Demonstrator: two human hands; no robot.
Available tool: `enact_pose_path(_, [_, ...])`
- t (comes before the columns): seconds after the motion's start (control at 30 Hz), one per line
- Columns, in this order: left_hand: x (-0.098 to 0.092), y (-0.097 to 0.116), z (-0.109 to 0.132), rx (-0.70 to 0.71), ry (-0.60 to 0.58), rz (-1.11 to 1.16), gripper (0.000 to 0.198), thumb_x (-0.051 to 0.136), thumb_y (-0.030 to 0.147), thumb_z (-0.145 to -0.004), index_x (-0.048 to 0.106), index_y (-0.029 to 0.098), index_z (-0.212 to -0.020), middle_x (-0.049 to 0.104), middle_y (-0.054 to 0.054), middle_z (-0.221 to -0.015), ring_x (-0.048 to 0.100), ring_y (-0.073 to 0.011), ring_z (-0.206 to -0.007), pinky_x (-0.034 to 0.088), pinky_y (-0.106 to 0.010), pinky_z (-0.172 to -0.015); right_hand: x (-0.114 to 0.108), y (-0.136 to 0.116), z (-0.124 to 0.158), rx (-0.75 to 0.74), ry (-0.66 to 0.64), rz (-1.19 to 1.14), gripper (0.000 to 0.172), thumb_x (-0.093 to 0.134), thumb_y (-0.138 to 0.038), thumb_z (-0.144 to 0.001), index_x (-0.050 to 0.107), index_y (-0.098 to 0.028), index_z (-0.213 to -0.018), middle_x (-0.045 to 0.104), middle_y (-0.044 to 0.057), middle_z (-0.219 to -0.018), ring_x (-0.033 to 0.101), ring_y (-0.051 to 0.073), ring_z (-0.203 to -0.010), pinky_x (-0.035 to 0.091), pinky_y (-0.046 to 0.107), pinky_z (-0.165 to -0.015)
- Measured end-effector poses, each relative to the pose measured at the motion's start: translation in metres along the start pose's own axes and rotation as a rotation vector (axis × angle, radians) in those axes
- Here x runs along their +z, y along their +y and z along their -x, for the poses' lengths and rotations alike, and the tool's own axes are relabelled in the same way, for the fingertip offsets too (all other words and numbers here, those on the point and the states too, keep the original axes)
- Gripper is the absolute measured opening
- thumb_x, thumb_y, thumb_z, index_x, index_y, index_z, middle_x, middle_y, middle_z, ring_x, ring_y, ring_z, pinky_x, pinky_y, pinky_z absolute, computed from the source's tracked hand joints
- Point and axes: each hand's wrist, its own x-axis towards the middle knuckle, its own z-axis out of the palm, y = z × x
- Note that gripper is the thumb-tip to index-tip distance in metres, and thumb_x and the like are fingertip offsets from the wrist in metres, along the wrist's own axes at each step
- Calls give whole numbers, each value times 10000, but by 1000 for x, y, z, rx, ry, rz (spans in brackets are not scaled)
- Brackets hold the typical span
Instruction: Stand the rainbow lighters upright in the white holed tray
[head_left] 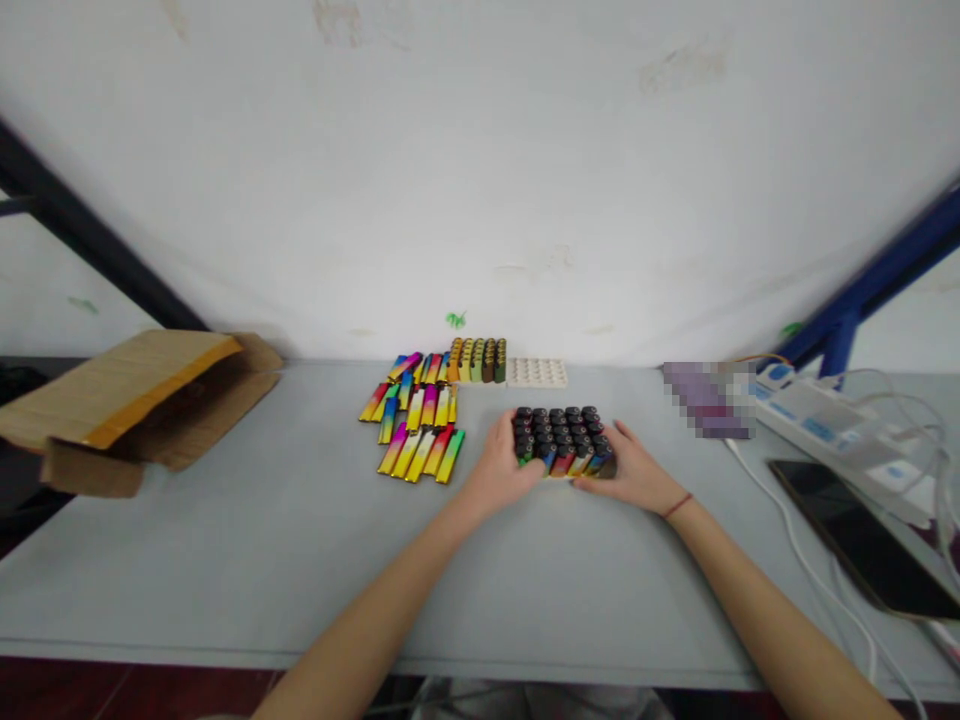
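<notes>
Lighters packed upright in a block, black caps up and rainbow bodies showing along the near edge, sit just right of the frame's centre on the grey table. Both hands are clamped around that block from the sides. The left hand presses against its left end, fingers curled onto the corner, and the right hand cups the right end with the thumb along the front edge. There's a red string around the right wrist.

Just left of the block, a bunch of loose lighters lie flat in rough rows, yellow, pink and blue. Behind those, near the wall, a short row of olive and orange lighters stands upright, and touching its right side is a white tray with round holes.

Far left of the frame, an open cardboard box lies on its side, flaps spread. On the right edge there's a white power strip with cables running off it, and a dark phone lying flat toward the lower right. A blurred purple patch sits between the tray and the power strip, can't tell what it is.
</notes>
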Motion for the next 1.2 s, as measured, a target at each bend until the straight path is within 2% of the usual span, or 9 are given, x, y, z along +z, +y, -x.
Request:
enact_pose_path(0.07, [5,-3,2,16,11,-3,700,605,149,-716,391,138,-1383,559,-165,-1361,534,-276,-1276,405,-474,-1129,1,1,0,-3,3,12,849,722,-593,-740,451,-201,-1443,576,180,-1418,529,339,-1323,209,640,-1170])
enact_pose_path(0.17, [2,-10,2,93,-40,-33,790,637,159,-677,349,145,-1413,525,-176,-1407,508,-301,-1306,377,-492,-1151,2,2,0,-4,5,30,857,722,-590,-732,467,-160,-1428,571,204,-1416,524,342,-1327,210,634,-1173])
enact_pose_path(0.37, [-5,-17,2,124,-74,-24,810,669,199,-627,358,118,-1370,555,-187,-1353,549,-320,-1245,420,-511,-1107,4,3,0,-3,13,26,913,730,-607,-713,428,-179,-1461,527,204,-1464,501,345,-1352,204,640,-1172])
enact_pose_path(0.6, [8,-8,14,43,81,97,698,578,156,-704,352,156,-1365,562,-142,-1326,544,-261,-1240,406,-459,-1122,4,3,0,0,1,32,924,729,-609,-724,412,-169,-1472,512,209,-1477,492,343,-1362,192,641,-1178])
enact_pose_path(0.77, [11,-12,17,104,212,248,462,583,185,-725,406,197,-1151,608,-106,-1148,617,-224,-1080,485,-427,-1009,5,4,0,-15,10,39,929,723,-627,-729,408,-168,-1473,508,210,-1481,486,352,-1366,207,654,-1171])
enact_pose_path(0.83, [7,-15,15,118,194,245,418,623,219,-732,422,207,-1098,616,-99,-1124,635,-220,-1029,512,-415,-954,5,4,0,-20,8,43,921,716,-632,-736,414,-160,-1467,508,217,-1479,482,357,-1369,217,655,-1168])
enact_pose_path(0.93, [0,-18,12,135,136,170,484,685,246,-713,465,199,-1141,639,-96,-1122,642,-236,-1030,513,-424,-946,6,5,1,-27,14,51,896,702,-634,-748,419,-173,-1463,514,212,-1475,485,357,-1367,231,662,-1161])
enact_pose_path(1.2, [1,-23,11,212,115,32,401,617,273,-807,526,176,-1186,653,-120,-1164,629,-251,-1090,505,-425,-963,7,7,2,-41,33,86,879,708,-595,-756,414,-167,-1465,524,217,-1464,505,356,-1350,239,651,-1164])
